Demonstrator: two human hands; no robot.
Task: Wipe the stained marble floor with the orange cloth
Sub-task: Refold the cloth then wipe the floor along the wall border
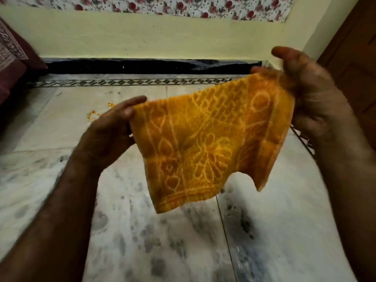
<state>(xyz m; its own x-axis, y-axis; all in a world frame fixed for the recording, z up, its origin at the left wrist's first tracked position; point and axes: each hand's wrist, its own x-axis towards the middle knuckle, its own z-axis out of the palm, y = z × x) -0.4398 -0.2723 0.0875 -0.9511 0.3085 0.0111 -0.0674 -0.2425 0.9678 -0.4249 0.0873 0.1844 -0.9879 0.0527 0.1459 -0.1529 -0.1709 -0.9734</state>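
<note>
An orange cloth (pixel 205 139) with a paler woven pattern hangs spread in the air above the floor. My left hand (pixel 109 131) pinches its left top corner and my right hand (pixel 309 98) grips its right top corner, held higher. Below lies the white marble floor (pixel 162 241), mottled with dark grey smudges. Small orange-yellow crumbs (pixel 95 112) lie on the floor to the left of my left hand.
A pale yellow wall (pixel 142 37) with a black skirting strip (pixel 142 67) closes the far side, under a floral fabric (pixel 162 6). Dark red upholstery (pixel 12 64) stands at the left. A brown wooden door (pixel 354 58) is at the right.
</note>
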